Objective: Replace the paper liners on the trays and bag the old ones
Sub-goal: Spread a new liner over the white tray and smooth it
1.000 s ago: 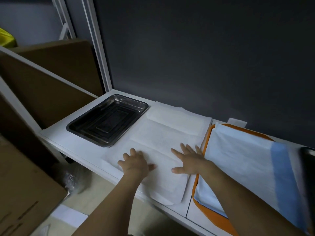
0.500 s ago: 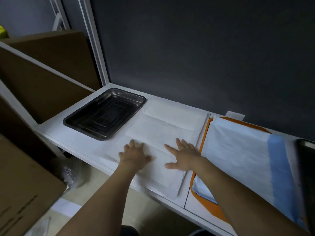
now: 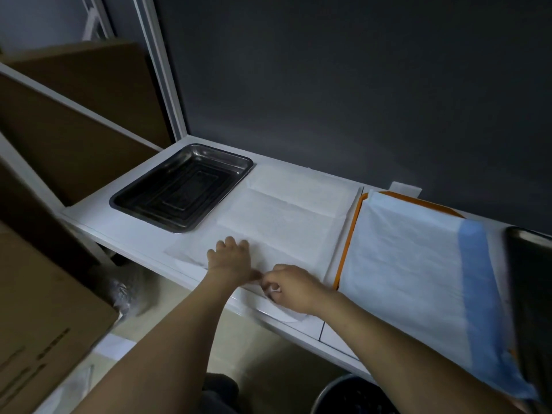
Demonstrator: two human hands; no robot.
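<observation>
A stack of white paper liners (image 3: 286, 216) lies on the white shelf (image 3: 125, 231), right of an unlined steel tray (image 3: 182, 186). My left hand (image 3: 231, 258) presses flat on the near part of the stack, fingers spread forward. Beside it my right hand (image 3: 289, 288) pinches the near edge of the top liner, where the paper overhangs the shelf's front edge. To the right an orange tray (image 3: 348, 234) holds a white liner with a blue band (image 3: 412, 264).
A dark tray edge (image 3: 528, 294) shows at the far right. Brown cardboard boxes (image 3: 44, 309) stand at the left, with a plastic bag (image 3: 125, 294) below the shelf. A dark round bin (image 3: 352, 395) sits on the floor under my right arm. A dark wall backs the shelf.
My right hand has drawn back from lying flat on the liner stack to its near edge and now pinches the paper. My left hand stays pressed on the stack.
</observation>
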